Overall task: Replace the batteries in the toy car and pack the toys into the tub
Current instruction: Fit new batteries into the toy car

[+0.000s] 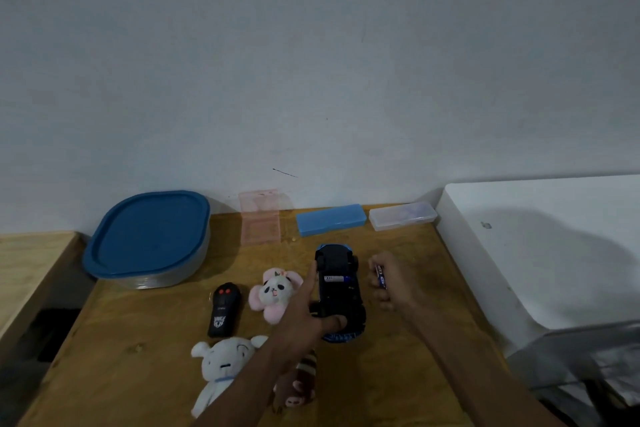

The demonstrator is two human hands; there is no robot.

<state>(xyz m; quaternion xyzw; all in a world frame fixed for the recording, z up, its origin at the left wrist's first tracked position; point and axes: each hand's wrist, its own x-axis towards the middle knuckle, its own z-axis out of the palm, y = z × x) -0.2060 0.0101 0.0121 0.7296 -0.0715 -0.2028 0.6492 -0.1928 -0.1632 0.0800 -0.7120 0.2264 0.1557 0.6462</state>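
A blue toy car (338, 291) lies upside down on the wooden table (391, 374), its battery bay open with one battery (334, 278) showing inside. My left hand (304, 317) holds the car, fingers along its left side and thumb across its near end. Just right of the car, my right hand (389, 282) grips a blue battery (380, 274). The tub (149, 241), grey with a blue lid on it, stands at the back left.
A black remote (224, 310), a pink panda plush (275, 293), a white plush (223, 366) and a brown plush (298, 385) half under my left arm lie near the front. A pink case (260, 217), a blue case (330, 219) and a clear case (402, 216) line the wall. A white surface (554, 253) borders the right.
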